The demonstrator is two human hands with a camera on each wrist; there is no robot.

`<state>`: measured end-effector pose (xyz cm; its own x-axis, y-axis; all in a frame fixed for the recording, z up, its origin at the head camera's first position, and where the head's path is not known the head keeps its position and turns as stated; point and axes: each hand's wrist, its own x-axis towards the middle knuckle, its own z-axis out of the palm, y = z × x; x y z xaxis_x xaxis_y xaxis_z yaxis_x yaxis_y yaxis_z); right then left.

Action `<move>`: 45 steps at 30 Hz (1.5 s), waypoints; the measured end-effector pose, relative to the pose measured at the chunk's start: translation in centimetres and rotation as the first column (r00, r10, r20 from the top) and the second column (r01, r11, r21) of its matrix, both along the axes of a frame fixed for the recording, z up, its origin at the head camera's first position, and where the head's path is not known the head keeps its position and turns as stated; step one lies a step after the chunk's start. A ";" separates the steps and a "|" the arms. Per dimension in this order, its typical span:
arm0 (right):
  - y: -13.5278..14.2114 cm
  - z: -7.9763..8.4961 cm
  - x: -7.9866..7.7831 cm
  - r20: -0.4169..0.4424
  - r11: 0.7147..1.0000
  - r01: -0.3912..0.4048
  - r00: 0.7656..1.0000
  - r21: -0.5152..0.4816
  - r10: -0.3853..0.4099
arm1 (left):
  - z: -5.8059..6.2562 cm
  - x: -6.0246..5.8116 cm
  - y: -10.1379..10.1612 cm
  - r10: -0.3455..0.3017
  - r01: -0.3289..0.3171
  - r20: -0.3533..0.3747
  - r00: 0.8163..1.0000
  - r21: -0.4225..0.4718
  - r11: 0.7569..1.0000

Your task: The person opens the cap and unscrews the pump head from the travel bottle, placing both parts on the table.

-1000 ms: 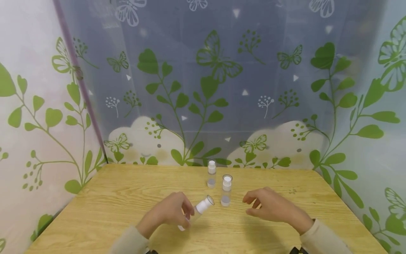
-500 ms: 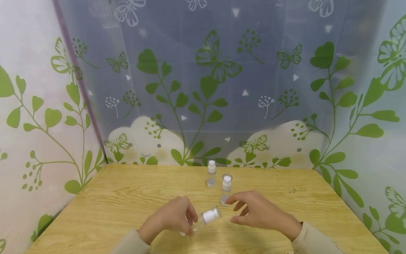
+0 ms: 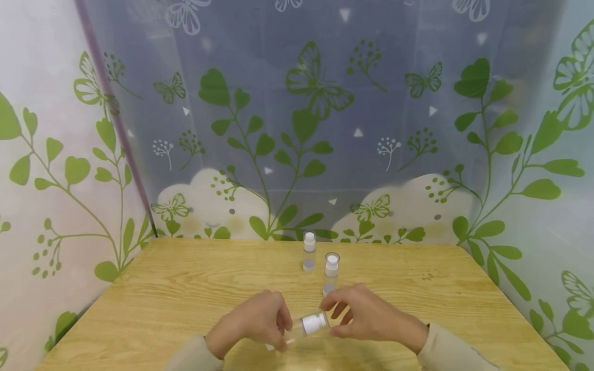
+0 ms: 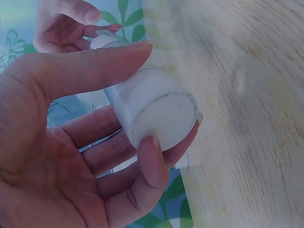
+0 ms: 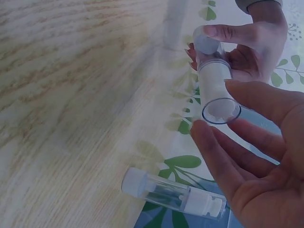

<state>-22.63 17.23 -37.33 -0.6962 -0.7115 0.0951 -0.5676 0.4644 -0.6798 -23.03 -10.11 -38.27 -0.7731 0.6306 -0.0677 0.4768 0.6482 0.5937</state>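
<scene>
Bottle (image 3: 303, 327) in left grip (image 3: 255, 319), tilted, capped end (image 3: 319, 322) just beside right grip (image 3: 364, 313)

On the counter (image 3: 185, 281) of yellow wood grain there stand upright — near each other — a rear bottle (image 3: 309, 252) and a front bottle (image 3: 331, 269).

The left hand (image 4: 71, 156) fills the left and centre of the frame, thumb above and fingers curled below a small bottle (image 4: 154, 111), whose round white base faces the camera. At upper left, the right hand (image 4: 61, 28) is near the bottle's far end. Pale wood tabletop (image 4: 247, 104) covers the right side; green-leaf-patterned backdrop (image 4: 176, 192) shows at bottom centre.
</scene>
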 end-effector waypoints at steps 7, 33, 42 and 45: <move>-0.5 -0.6 -0.1 -0.008 0.999 -0.040 0.999 -0.024 0.039 | 0.0 0.2 0.3 0.003 -0.003 0.002 1.000 -0.007 1.000; -1.5 -1.3 0.3 -0.084 0.997 -0.049 0.995 -0.051 0.045 | 0.1 0.3 0.9 -0.004 -0.005 -0.086 0.996 -0.102 0.995; -1.7 -1.1 0.5 -0.064 0.999 -0.032 0.998 -0.039 0.029 | 0.1 0.6 1.0 0.005 -0.013 -0.088 0.996 -0.087 0.996; -1.7 -1.1 0.5 -0.022 0.998 -0.018 1.000 -0.053 0.016 | 0.0 0.6 1.0 0.000 -0.008 -0.092 0.996 -0.086 0.996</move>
<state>-22.14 15.56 -38.40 -0.6814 -0.7168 0.1480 -0.5900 0.4182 -0.6906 -22.46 -9.16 -38.22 -0.7810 0.6225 -0.0507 0.5240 0.6972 0.4893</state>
